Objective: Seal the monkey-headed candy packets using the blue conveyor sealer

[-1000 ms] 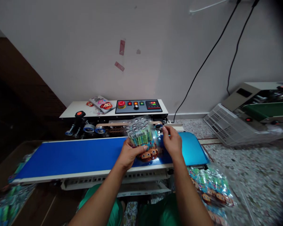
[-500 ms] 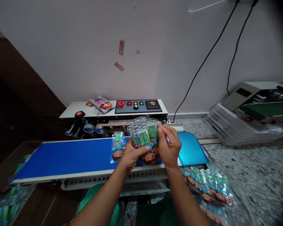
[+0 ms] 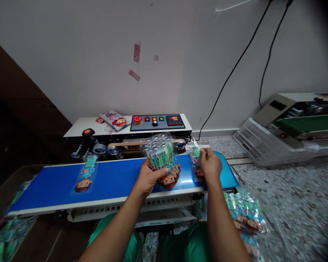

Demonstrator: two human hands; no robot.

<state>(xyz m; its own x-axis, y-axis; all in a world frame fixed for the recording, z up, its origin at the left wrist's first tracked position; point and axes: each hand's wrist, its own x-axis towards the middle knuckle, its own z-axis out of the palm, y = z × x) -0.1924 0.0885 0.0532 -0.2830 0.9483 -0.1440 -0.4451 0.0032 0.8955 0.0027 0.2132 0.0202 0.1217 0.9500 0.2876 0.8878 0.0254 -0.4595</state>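
My left hand (image 3: 149,177) is closed around a fanned stack of clear plastic packets (image 3: 164,154), its thumb lying across the front. Each packet carries green striped print, a barcode and a cartoon head with brown hair. To the right, the fingers of my right hand (image 3: 211,165) pinch the side of a single packet (image 3: 196,156). That packet is at the right end of the blue conveyor belt (image 3: 114,178), close to the sealing machine's right side. Another packet (image 3: 85,176) lies flat on the belt at the left, apart from both hands.
Behind the belt stands the band sealer's control panel (image 3: 157,122) with a red stop button. A white box (image 3: 116,120) rests on its top. More packets (image 3: 247,211) lie in clear plastic at lower right. A white crate (image 3: 251,142) is on the floor beside a second machine (image 3: 303,116).
My right hand has drawn one packet away from the stack and moved right with it. The packet lying on the belt has travelled left. My left hand still holds the stack.
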